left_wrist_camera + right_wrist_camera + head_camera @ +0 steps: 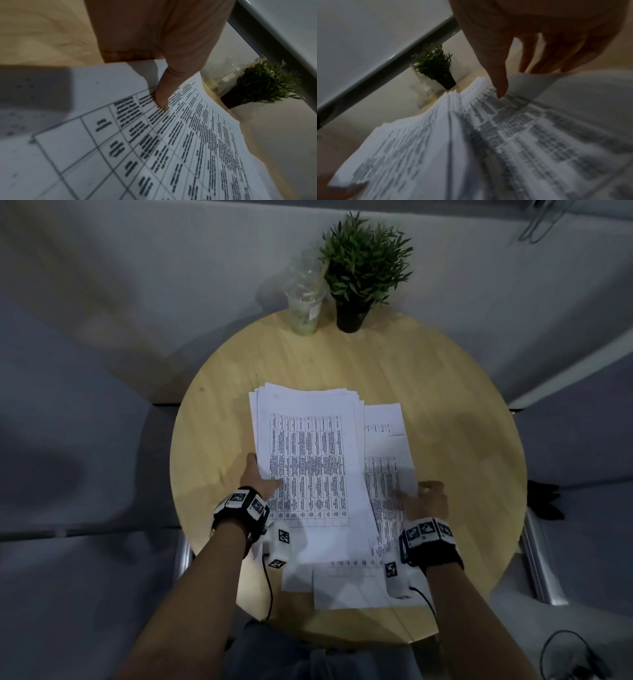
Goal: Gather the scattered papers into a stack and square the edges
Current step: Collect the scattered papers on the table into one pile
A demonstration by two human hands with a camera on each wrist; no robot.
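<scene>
Printed sheets with tables lie in a loose, fanned stack (308, 446) on the round wooden table (445, 405). More sheets (387, 467) stick out to the right, and others (349, 587) near the front edge. My left hand (265, 474) grips the stack's left edge. Its thumb (163, 94) presses on the top sheet (171, 148) and its fingers are hidden beneath. My right hand (423, 496) holds the right-hand sheets, with the thumb (499, 83) on top of the paper (436, 148) and the fingers (527, 58) curled past the lifted edge.
At the table's far edge stand a potted green plant (363, 268) and a clear plastic cup (305, 306). Bare wood shows left and right of the papers. Grey cushioned seating surrounds the table. A cable lies on the floor at lower right (565, 655).
</scene>
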